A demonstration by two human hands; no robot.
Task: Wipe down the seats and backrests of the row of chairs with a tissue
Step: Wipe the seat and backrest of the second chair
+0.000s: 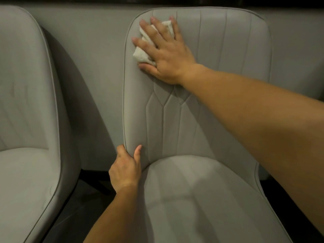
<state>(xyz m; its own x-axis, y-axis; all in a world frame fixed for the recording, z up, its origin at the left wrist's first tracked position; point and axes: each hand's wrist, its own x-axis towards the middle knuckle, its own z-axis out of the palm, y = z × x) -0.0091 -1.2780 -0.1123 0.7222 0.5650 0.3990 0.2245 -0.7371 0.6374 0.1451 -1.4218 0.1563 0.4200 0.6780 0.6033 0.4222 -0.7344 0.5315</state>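
Tissue, crumpled and white, lies flat against the upper left of the grey chair's backrest, pressed there under the spread, straight fingers of the right hand. Below it, the left hand grips the backrest's lower left edge, thumb in front, just above the seat. A second grey chair stands beside the left hand.

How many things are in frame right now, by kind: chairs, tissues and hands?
Chairs: 2, the chair being wiped and the neighbouring chair beside it
Tissues: 1, the tissue pressed to the backrest by the right hand
Hands: 2, the right hand and the left hand gripping the backrest's edge
Total: 5
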